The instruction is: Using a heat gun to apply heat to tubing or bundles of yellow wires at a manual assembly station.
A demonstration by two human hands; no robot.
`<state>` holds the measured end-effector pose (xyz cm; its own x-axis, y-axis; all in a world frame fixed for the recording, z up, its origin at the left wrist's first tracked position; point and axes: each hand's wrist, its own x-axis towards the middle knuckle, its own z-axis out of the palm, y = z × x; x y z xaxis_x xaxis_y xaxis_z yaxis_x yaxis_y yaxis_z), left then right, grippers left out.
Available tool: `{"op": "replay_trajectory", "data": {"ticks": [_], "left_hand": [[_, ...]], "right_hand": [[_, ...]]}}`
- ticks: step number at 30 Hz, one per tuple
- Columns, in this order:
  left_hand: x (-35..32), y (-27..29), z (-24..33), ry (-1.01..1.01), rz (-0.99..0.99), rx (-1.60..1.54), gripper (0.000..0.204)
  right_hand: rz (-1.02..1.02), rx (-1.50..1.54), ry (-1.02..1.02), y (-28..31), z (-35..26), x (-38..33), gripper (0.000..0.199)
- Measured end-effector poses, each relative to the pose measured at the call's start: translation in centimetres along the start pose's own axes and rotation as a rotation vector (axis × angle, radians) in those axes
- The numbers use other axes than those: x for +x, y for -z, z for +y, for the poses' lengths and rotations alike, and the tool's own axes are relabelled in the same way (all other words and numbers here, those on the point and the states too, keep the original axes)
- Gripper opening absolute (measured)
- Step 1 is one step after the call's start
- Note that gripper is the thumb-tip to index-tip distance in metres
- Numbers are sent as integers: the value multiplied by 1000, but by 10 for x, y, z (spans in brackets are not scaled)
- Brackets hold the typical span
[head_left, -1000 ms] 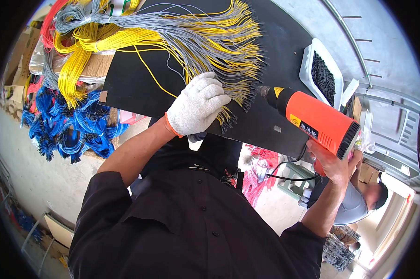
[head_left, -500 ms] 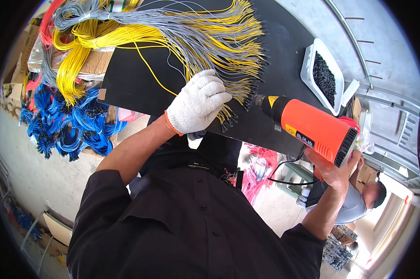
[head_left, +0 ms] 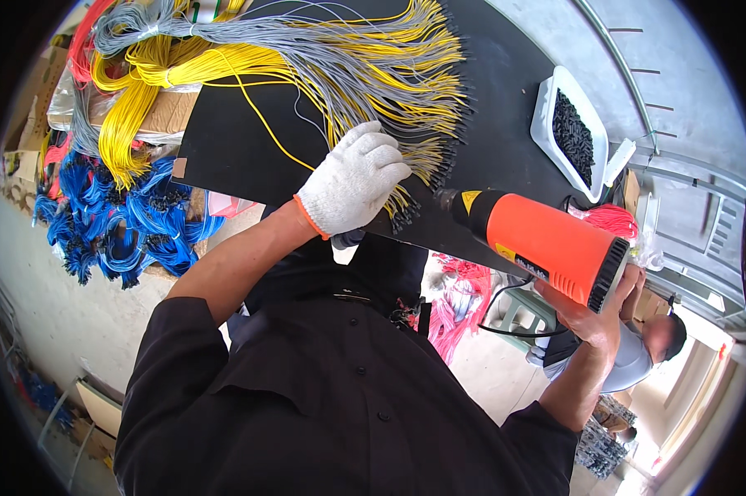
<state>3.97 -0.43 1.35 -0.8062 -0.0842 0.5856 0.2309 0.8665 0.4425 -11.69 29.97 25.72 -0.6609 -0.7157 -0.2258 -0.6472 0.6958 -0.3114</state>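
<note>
At the worktop's point(head_left: 505, 99) edge, my right grip point(head_left: 586, 318) is closed around the orange heat gun point(head_left: 546, 240), presumably weighty, best supported beneath; my gloved left grip point(head_left: 354, 179), closure indeterminable, overlies likely pliable wires point(head_left: 331, 62).

Head-worn left fisheye, facing down, close above the hands point(head_left: 354, 179) and black table point(head_left: 505, 107)

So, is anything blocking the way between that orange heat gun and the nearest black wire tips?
Nothing visible. The heat gun, held in the right hand, points its nozzle toward the black wire tips; the gloved left hand is left of that gap.
</note>
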Motion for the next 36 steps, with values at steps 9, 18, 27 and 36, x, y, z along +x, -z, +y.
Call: {"op": "replay_trajectory", "data": {"ticks": [9, 18, 27, 36], "left_hand": [[22, -14, -10, -119, -241, 52, 24], [22, -4, -14, -141, -235, -55, 21], [18, -1, -11, -132, -293, -72, 31], [18, 0, -9, -140, -279, -120, 18]], "right_hand": [[-42, 73, -17, 4, -6, 3, 59], [240, -68, -32, -5, 55, -19, 104], [232, -215, -94, -4, 40, -23, 102], [324, -455, -26, -5, 45, -31, 86]]}}
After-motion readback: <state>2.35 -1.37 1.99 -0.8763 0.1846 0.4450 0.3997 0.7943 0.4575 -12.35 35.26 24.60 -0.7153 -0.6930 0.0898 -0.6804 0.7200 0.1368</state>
